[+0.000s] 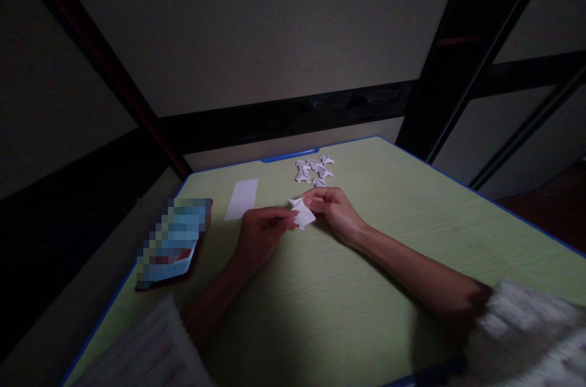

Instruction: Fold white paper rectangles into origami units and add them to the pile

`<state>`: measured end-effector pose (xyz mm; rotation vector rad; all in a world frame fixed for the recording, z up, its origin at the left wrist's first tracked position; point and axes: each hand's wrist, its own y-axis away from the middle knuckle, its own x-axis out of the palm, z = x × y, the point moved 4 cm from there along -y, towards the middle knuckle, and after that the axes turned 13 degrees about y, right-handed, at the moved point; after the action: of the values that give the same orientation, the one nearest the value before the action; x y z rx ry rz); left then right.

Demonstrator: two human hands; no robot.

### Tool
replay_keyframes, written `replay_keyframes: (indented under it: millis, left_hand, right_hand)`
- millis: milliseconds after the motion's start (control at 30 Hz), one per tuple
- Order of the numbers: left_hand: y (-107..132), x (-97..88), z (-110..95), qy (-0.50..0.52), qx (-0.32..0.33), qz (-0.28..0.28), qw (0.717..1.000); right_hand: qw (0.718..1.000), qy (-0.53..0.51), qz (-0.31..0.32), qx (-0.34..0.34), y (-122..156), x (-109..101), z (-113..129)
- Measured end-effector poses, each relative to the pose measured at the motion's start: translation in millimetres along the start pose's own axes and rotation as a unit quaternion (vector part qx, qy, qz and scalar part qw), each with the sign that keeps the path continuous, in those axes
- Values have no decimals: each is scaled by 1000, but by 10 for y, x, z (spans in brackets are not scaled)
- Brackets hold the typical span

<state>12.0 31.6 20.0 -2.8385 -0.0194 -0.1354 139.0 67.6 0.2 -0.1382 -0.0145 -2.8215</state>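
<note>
- The paper (304, 214) is between the two hands, near the middle of the surface (412, 191) — to the right of the left hand (260, 231) and to the left of the right hand (337, 211).
- Both hands touch it, so neither is nearer: the left pinches its left side between thumb and fingers, the right grips its upper right part.
- Its long axis is hard to tell, the fingers covering part of the outline; a broad flat face slants toward the lower right.
- It looks white, small and folded — a pointed tip juts at upper left, a little corner below.
- Similar folded pieces (303, 175) lie just beyond the right hand; a flat sheet (242, 198) lies beyond the left.
</note>
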Motion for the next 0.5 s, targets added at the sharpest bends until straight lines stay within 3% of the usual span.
replay_keyframes:
  millis: [500]
  left_hand:
    - [19, 44, -19, -48, 32, 29, 998]
  right_hand:
    - [999, 22, 1, -29, -7, -6, 4]
